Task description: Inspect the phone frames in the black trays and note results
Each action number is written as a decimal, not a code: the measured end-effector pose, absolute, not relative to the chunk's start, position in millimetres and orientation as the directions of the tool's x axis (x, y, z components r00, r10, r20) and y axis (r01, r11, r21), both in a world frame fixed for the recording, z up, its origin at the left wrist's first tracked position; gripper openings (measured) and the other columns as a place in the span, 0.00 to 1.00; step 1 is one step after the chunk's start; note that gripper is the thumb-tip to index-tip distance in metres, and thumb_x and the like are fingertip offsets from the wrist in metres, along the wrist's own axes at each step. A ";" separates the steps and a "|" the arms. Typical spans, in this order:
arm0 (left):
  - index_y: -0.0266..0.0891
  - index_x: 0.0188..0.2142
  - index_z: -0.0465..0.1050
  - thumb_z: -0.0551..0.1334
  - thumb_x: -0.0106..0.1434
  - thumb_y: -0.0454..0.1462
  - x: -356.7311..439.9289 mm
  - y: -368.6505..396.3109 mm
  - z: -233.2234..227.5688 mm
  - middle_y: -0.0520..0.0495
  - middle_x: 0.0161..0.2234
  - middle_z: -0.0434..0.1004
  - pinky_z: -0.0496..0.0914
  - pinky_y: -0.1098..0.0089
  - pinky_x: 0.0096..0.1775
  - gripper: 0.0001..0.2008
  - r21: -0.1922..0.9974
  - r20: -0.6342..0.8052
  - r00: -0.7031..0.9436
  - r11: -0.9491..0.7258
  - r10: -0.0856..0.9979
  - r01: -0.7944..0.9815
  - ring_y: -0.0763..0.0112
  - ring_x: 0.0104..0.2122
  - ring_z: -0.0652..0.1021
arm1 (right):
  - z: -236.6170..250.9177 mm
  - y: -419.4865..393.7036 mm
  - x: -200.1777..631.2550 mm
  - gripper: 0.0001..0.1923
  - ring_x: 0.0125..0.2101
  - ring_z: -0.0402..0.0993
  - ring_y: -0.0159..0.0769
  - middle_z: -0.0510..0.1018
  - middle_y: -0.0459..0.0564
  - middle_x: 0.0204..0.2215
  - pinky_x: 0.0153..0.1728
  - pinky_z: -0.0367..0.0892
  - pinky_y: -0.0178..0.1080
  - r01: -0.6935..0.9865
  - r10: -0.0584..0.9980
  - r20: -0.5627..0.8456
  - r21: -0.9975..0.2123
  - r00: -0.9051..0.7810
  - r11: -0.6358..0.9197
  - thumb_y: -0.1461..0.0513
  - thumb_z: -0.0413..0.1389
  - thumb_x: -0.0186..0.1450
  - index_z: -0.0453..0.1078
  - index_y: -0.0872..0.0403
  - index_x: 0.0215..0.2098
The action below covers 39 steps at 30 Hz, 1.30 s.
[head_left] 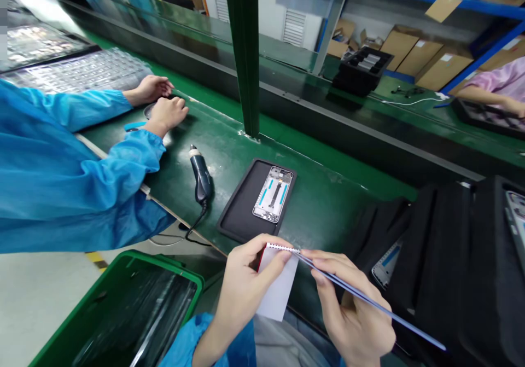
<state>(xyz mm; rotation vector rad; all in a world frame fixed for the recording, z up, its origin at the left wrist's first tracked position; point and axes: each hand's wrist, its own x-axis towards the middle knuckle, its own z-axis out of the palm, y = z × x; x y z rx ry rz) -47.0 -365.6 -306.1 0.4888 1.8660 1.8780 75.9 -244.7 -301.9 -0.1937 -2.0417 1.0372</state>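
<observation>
My left hand (pixel 246 279) pinches a small white sheet (pixel 281 287) between thumb and fingers. A row of small dark and white marks runs along the sheet's upper edge, and a strip of red shows at its left side. My right hand (pixel 356 301) is closed on long, thin tweezers (pixel 377 304), whose tips meet the sheet's upper right corner. Whether the tips grip anything there is too small to tell. Just beyond my hands, a phone frame (pixel 273 194) with blue strips lies on the right part of a black foam tray (pixel 240 205).
An electric screwdriver (pixel 200 175) lies on the green bench (pixel 324 214), its cable hanging over the front edge. Stacked black trays (pixel 443 257) stand at right. A green bin (pixel 123 263) is below left. A co-worker's hands (pixel 166 112) work farther left. A green post (pixel 246 55) rises behind.
</observation>
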 end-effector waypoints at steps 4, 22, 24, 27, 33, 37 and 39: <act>0.44 0.30 0.89 0.72 0.62 0.38 -51.0 -368.1 -308.5 0.52 0.28 0.89 0.77 0.81 0.30 0.05 0.997 -0.068 -0.840 0.014 0.538 -0.071 0.71 0.26 0.86 | -302.3 -245.1 71.1 0.16 0.44 0.93 0.37 0.93 0.50 0.44 0.49 0.86 0.34 -0.201 0.459 0.594 -0.729 -0.661 0.654 0.74 0.63 0.74 0.81 0.51 0.52; 0.44 0.30 0.89 0.72 0.61 0.39 -57.6 -368.9 -314.3 0.53 0.28 0.89 0.77 0.82 0.31 0.05 0.994 -0.099 -0.845 0.024 0.526 -0.102 0.72 0.27 0.86 | -305.9 -246.1 64.7 0.17 0.46 0.93 0.37 0.93 0.49 0.45 0.49 0.86 0.35 -0.191 0.456 0.555 -0.755 -0.695 0.627 0.75 0.63 0.73 0.81 0.50 0.53; 0.44 0.30 0.89 0.72 0.61 0.38 -58.5 -369.5 -314.4 0.53 0.28 0.89 0.77 0.82 0.31 0.05 0.993 -0.110 -0.847 0.022 0.520 -0.115 0.72 0.27 0.86 | -306.9 -245.3 64.1 0.17 0.46 0.93 0.37 0.93 0.49 0.45 0.50 0.86 0.34 -0.193 0.455 0.552 -0.758 -0.699 0.623 0.75 0.63 0.74 0.81 0.49 0.54; 0.44 0.30 0.89 0.72 0.61 0.39 -59.9 -370.4 -314.2 0.53 0.27 0.89 0.77 0.82 0.31 0.05 0.993 -0.111 -0.848 0.020 0.518 -0.118 0.72 0.26 0.86 | -308.3 -244.0 63.2 0.18 0.46 0.92 0.37 0.93 0.49 0.45 0.50 0.86 0.35 -0.194 0.452 0.545 -0.763 -0.706 0.617 0.75 0.62 0.73 0.81 0.50 0.54; 0.44 0.29 0.88 0.71 0.61 0.39 -62.3 -371.6 -314.6 0.53 0.27 0.89 0.77 0.81 0.30 0.06 0.994 -0.102 -0.851 0.024 0.515 -0.105 0.72 0.26 0.86 | -308.9 -244.5 61.4 0.19 0.46 0.92 0.37 0.92 0.48 0.45 0.50 0.86 0.35 -0.183 0.454 0.530 -0.771 -0.717 0.610 0.76 0.62 0.72 0.81 0.50 0.53; 0.43 0.30 0.88 0.71 0.61 0.39 -63.1 -372.0 -315.0 0.51 0.27 0.89 0.79 0.78 0.31 0.06 0.994 -0.103 -0.842 0.035 0.529 -0.100 0.68 0.26 0.86 | -307.6 -244.9 60.6 0.19 0.45 0.93 0.38 0.93 0.49 0.45 0.49 0.86 0.36 -0.187 0.452 0.539 -0.764 -0.711 0.617 0.76 0.62 0.72 0.81 0.50 0.54; 0.42 0.30 0.88 0.71 0.61 0.39 -62.9 -371.8 -314.9 0.50 0.27 0.89 0.80 0.76 0.31 0.06 0.994 -0.107 -0.838 0.041 0.536 -0.100 0.66 0.27 0.87 | -307.7 -245.0 60.3 0.19 0.44 0.93 0.40 0.93 0.50 0.44 0.47 0.87 0.38 -0.181 0.456 0.534 -0.767 -0.712 0.615 0.76 0.62 0.72 0.81 0.49 0.54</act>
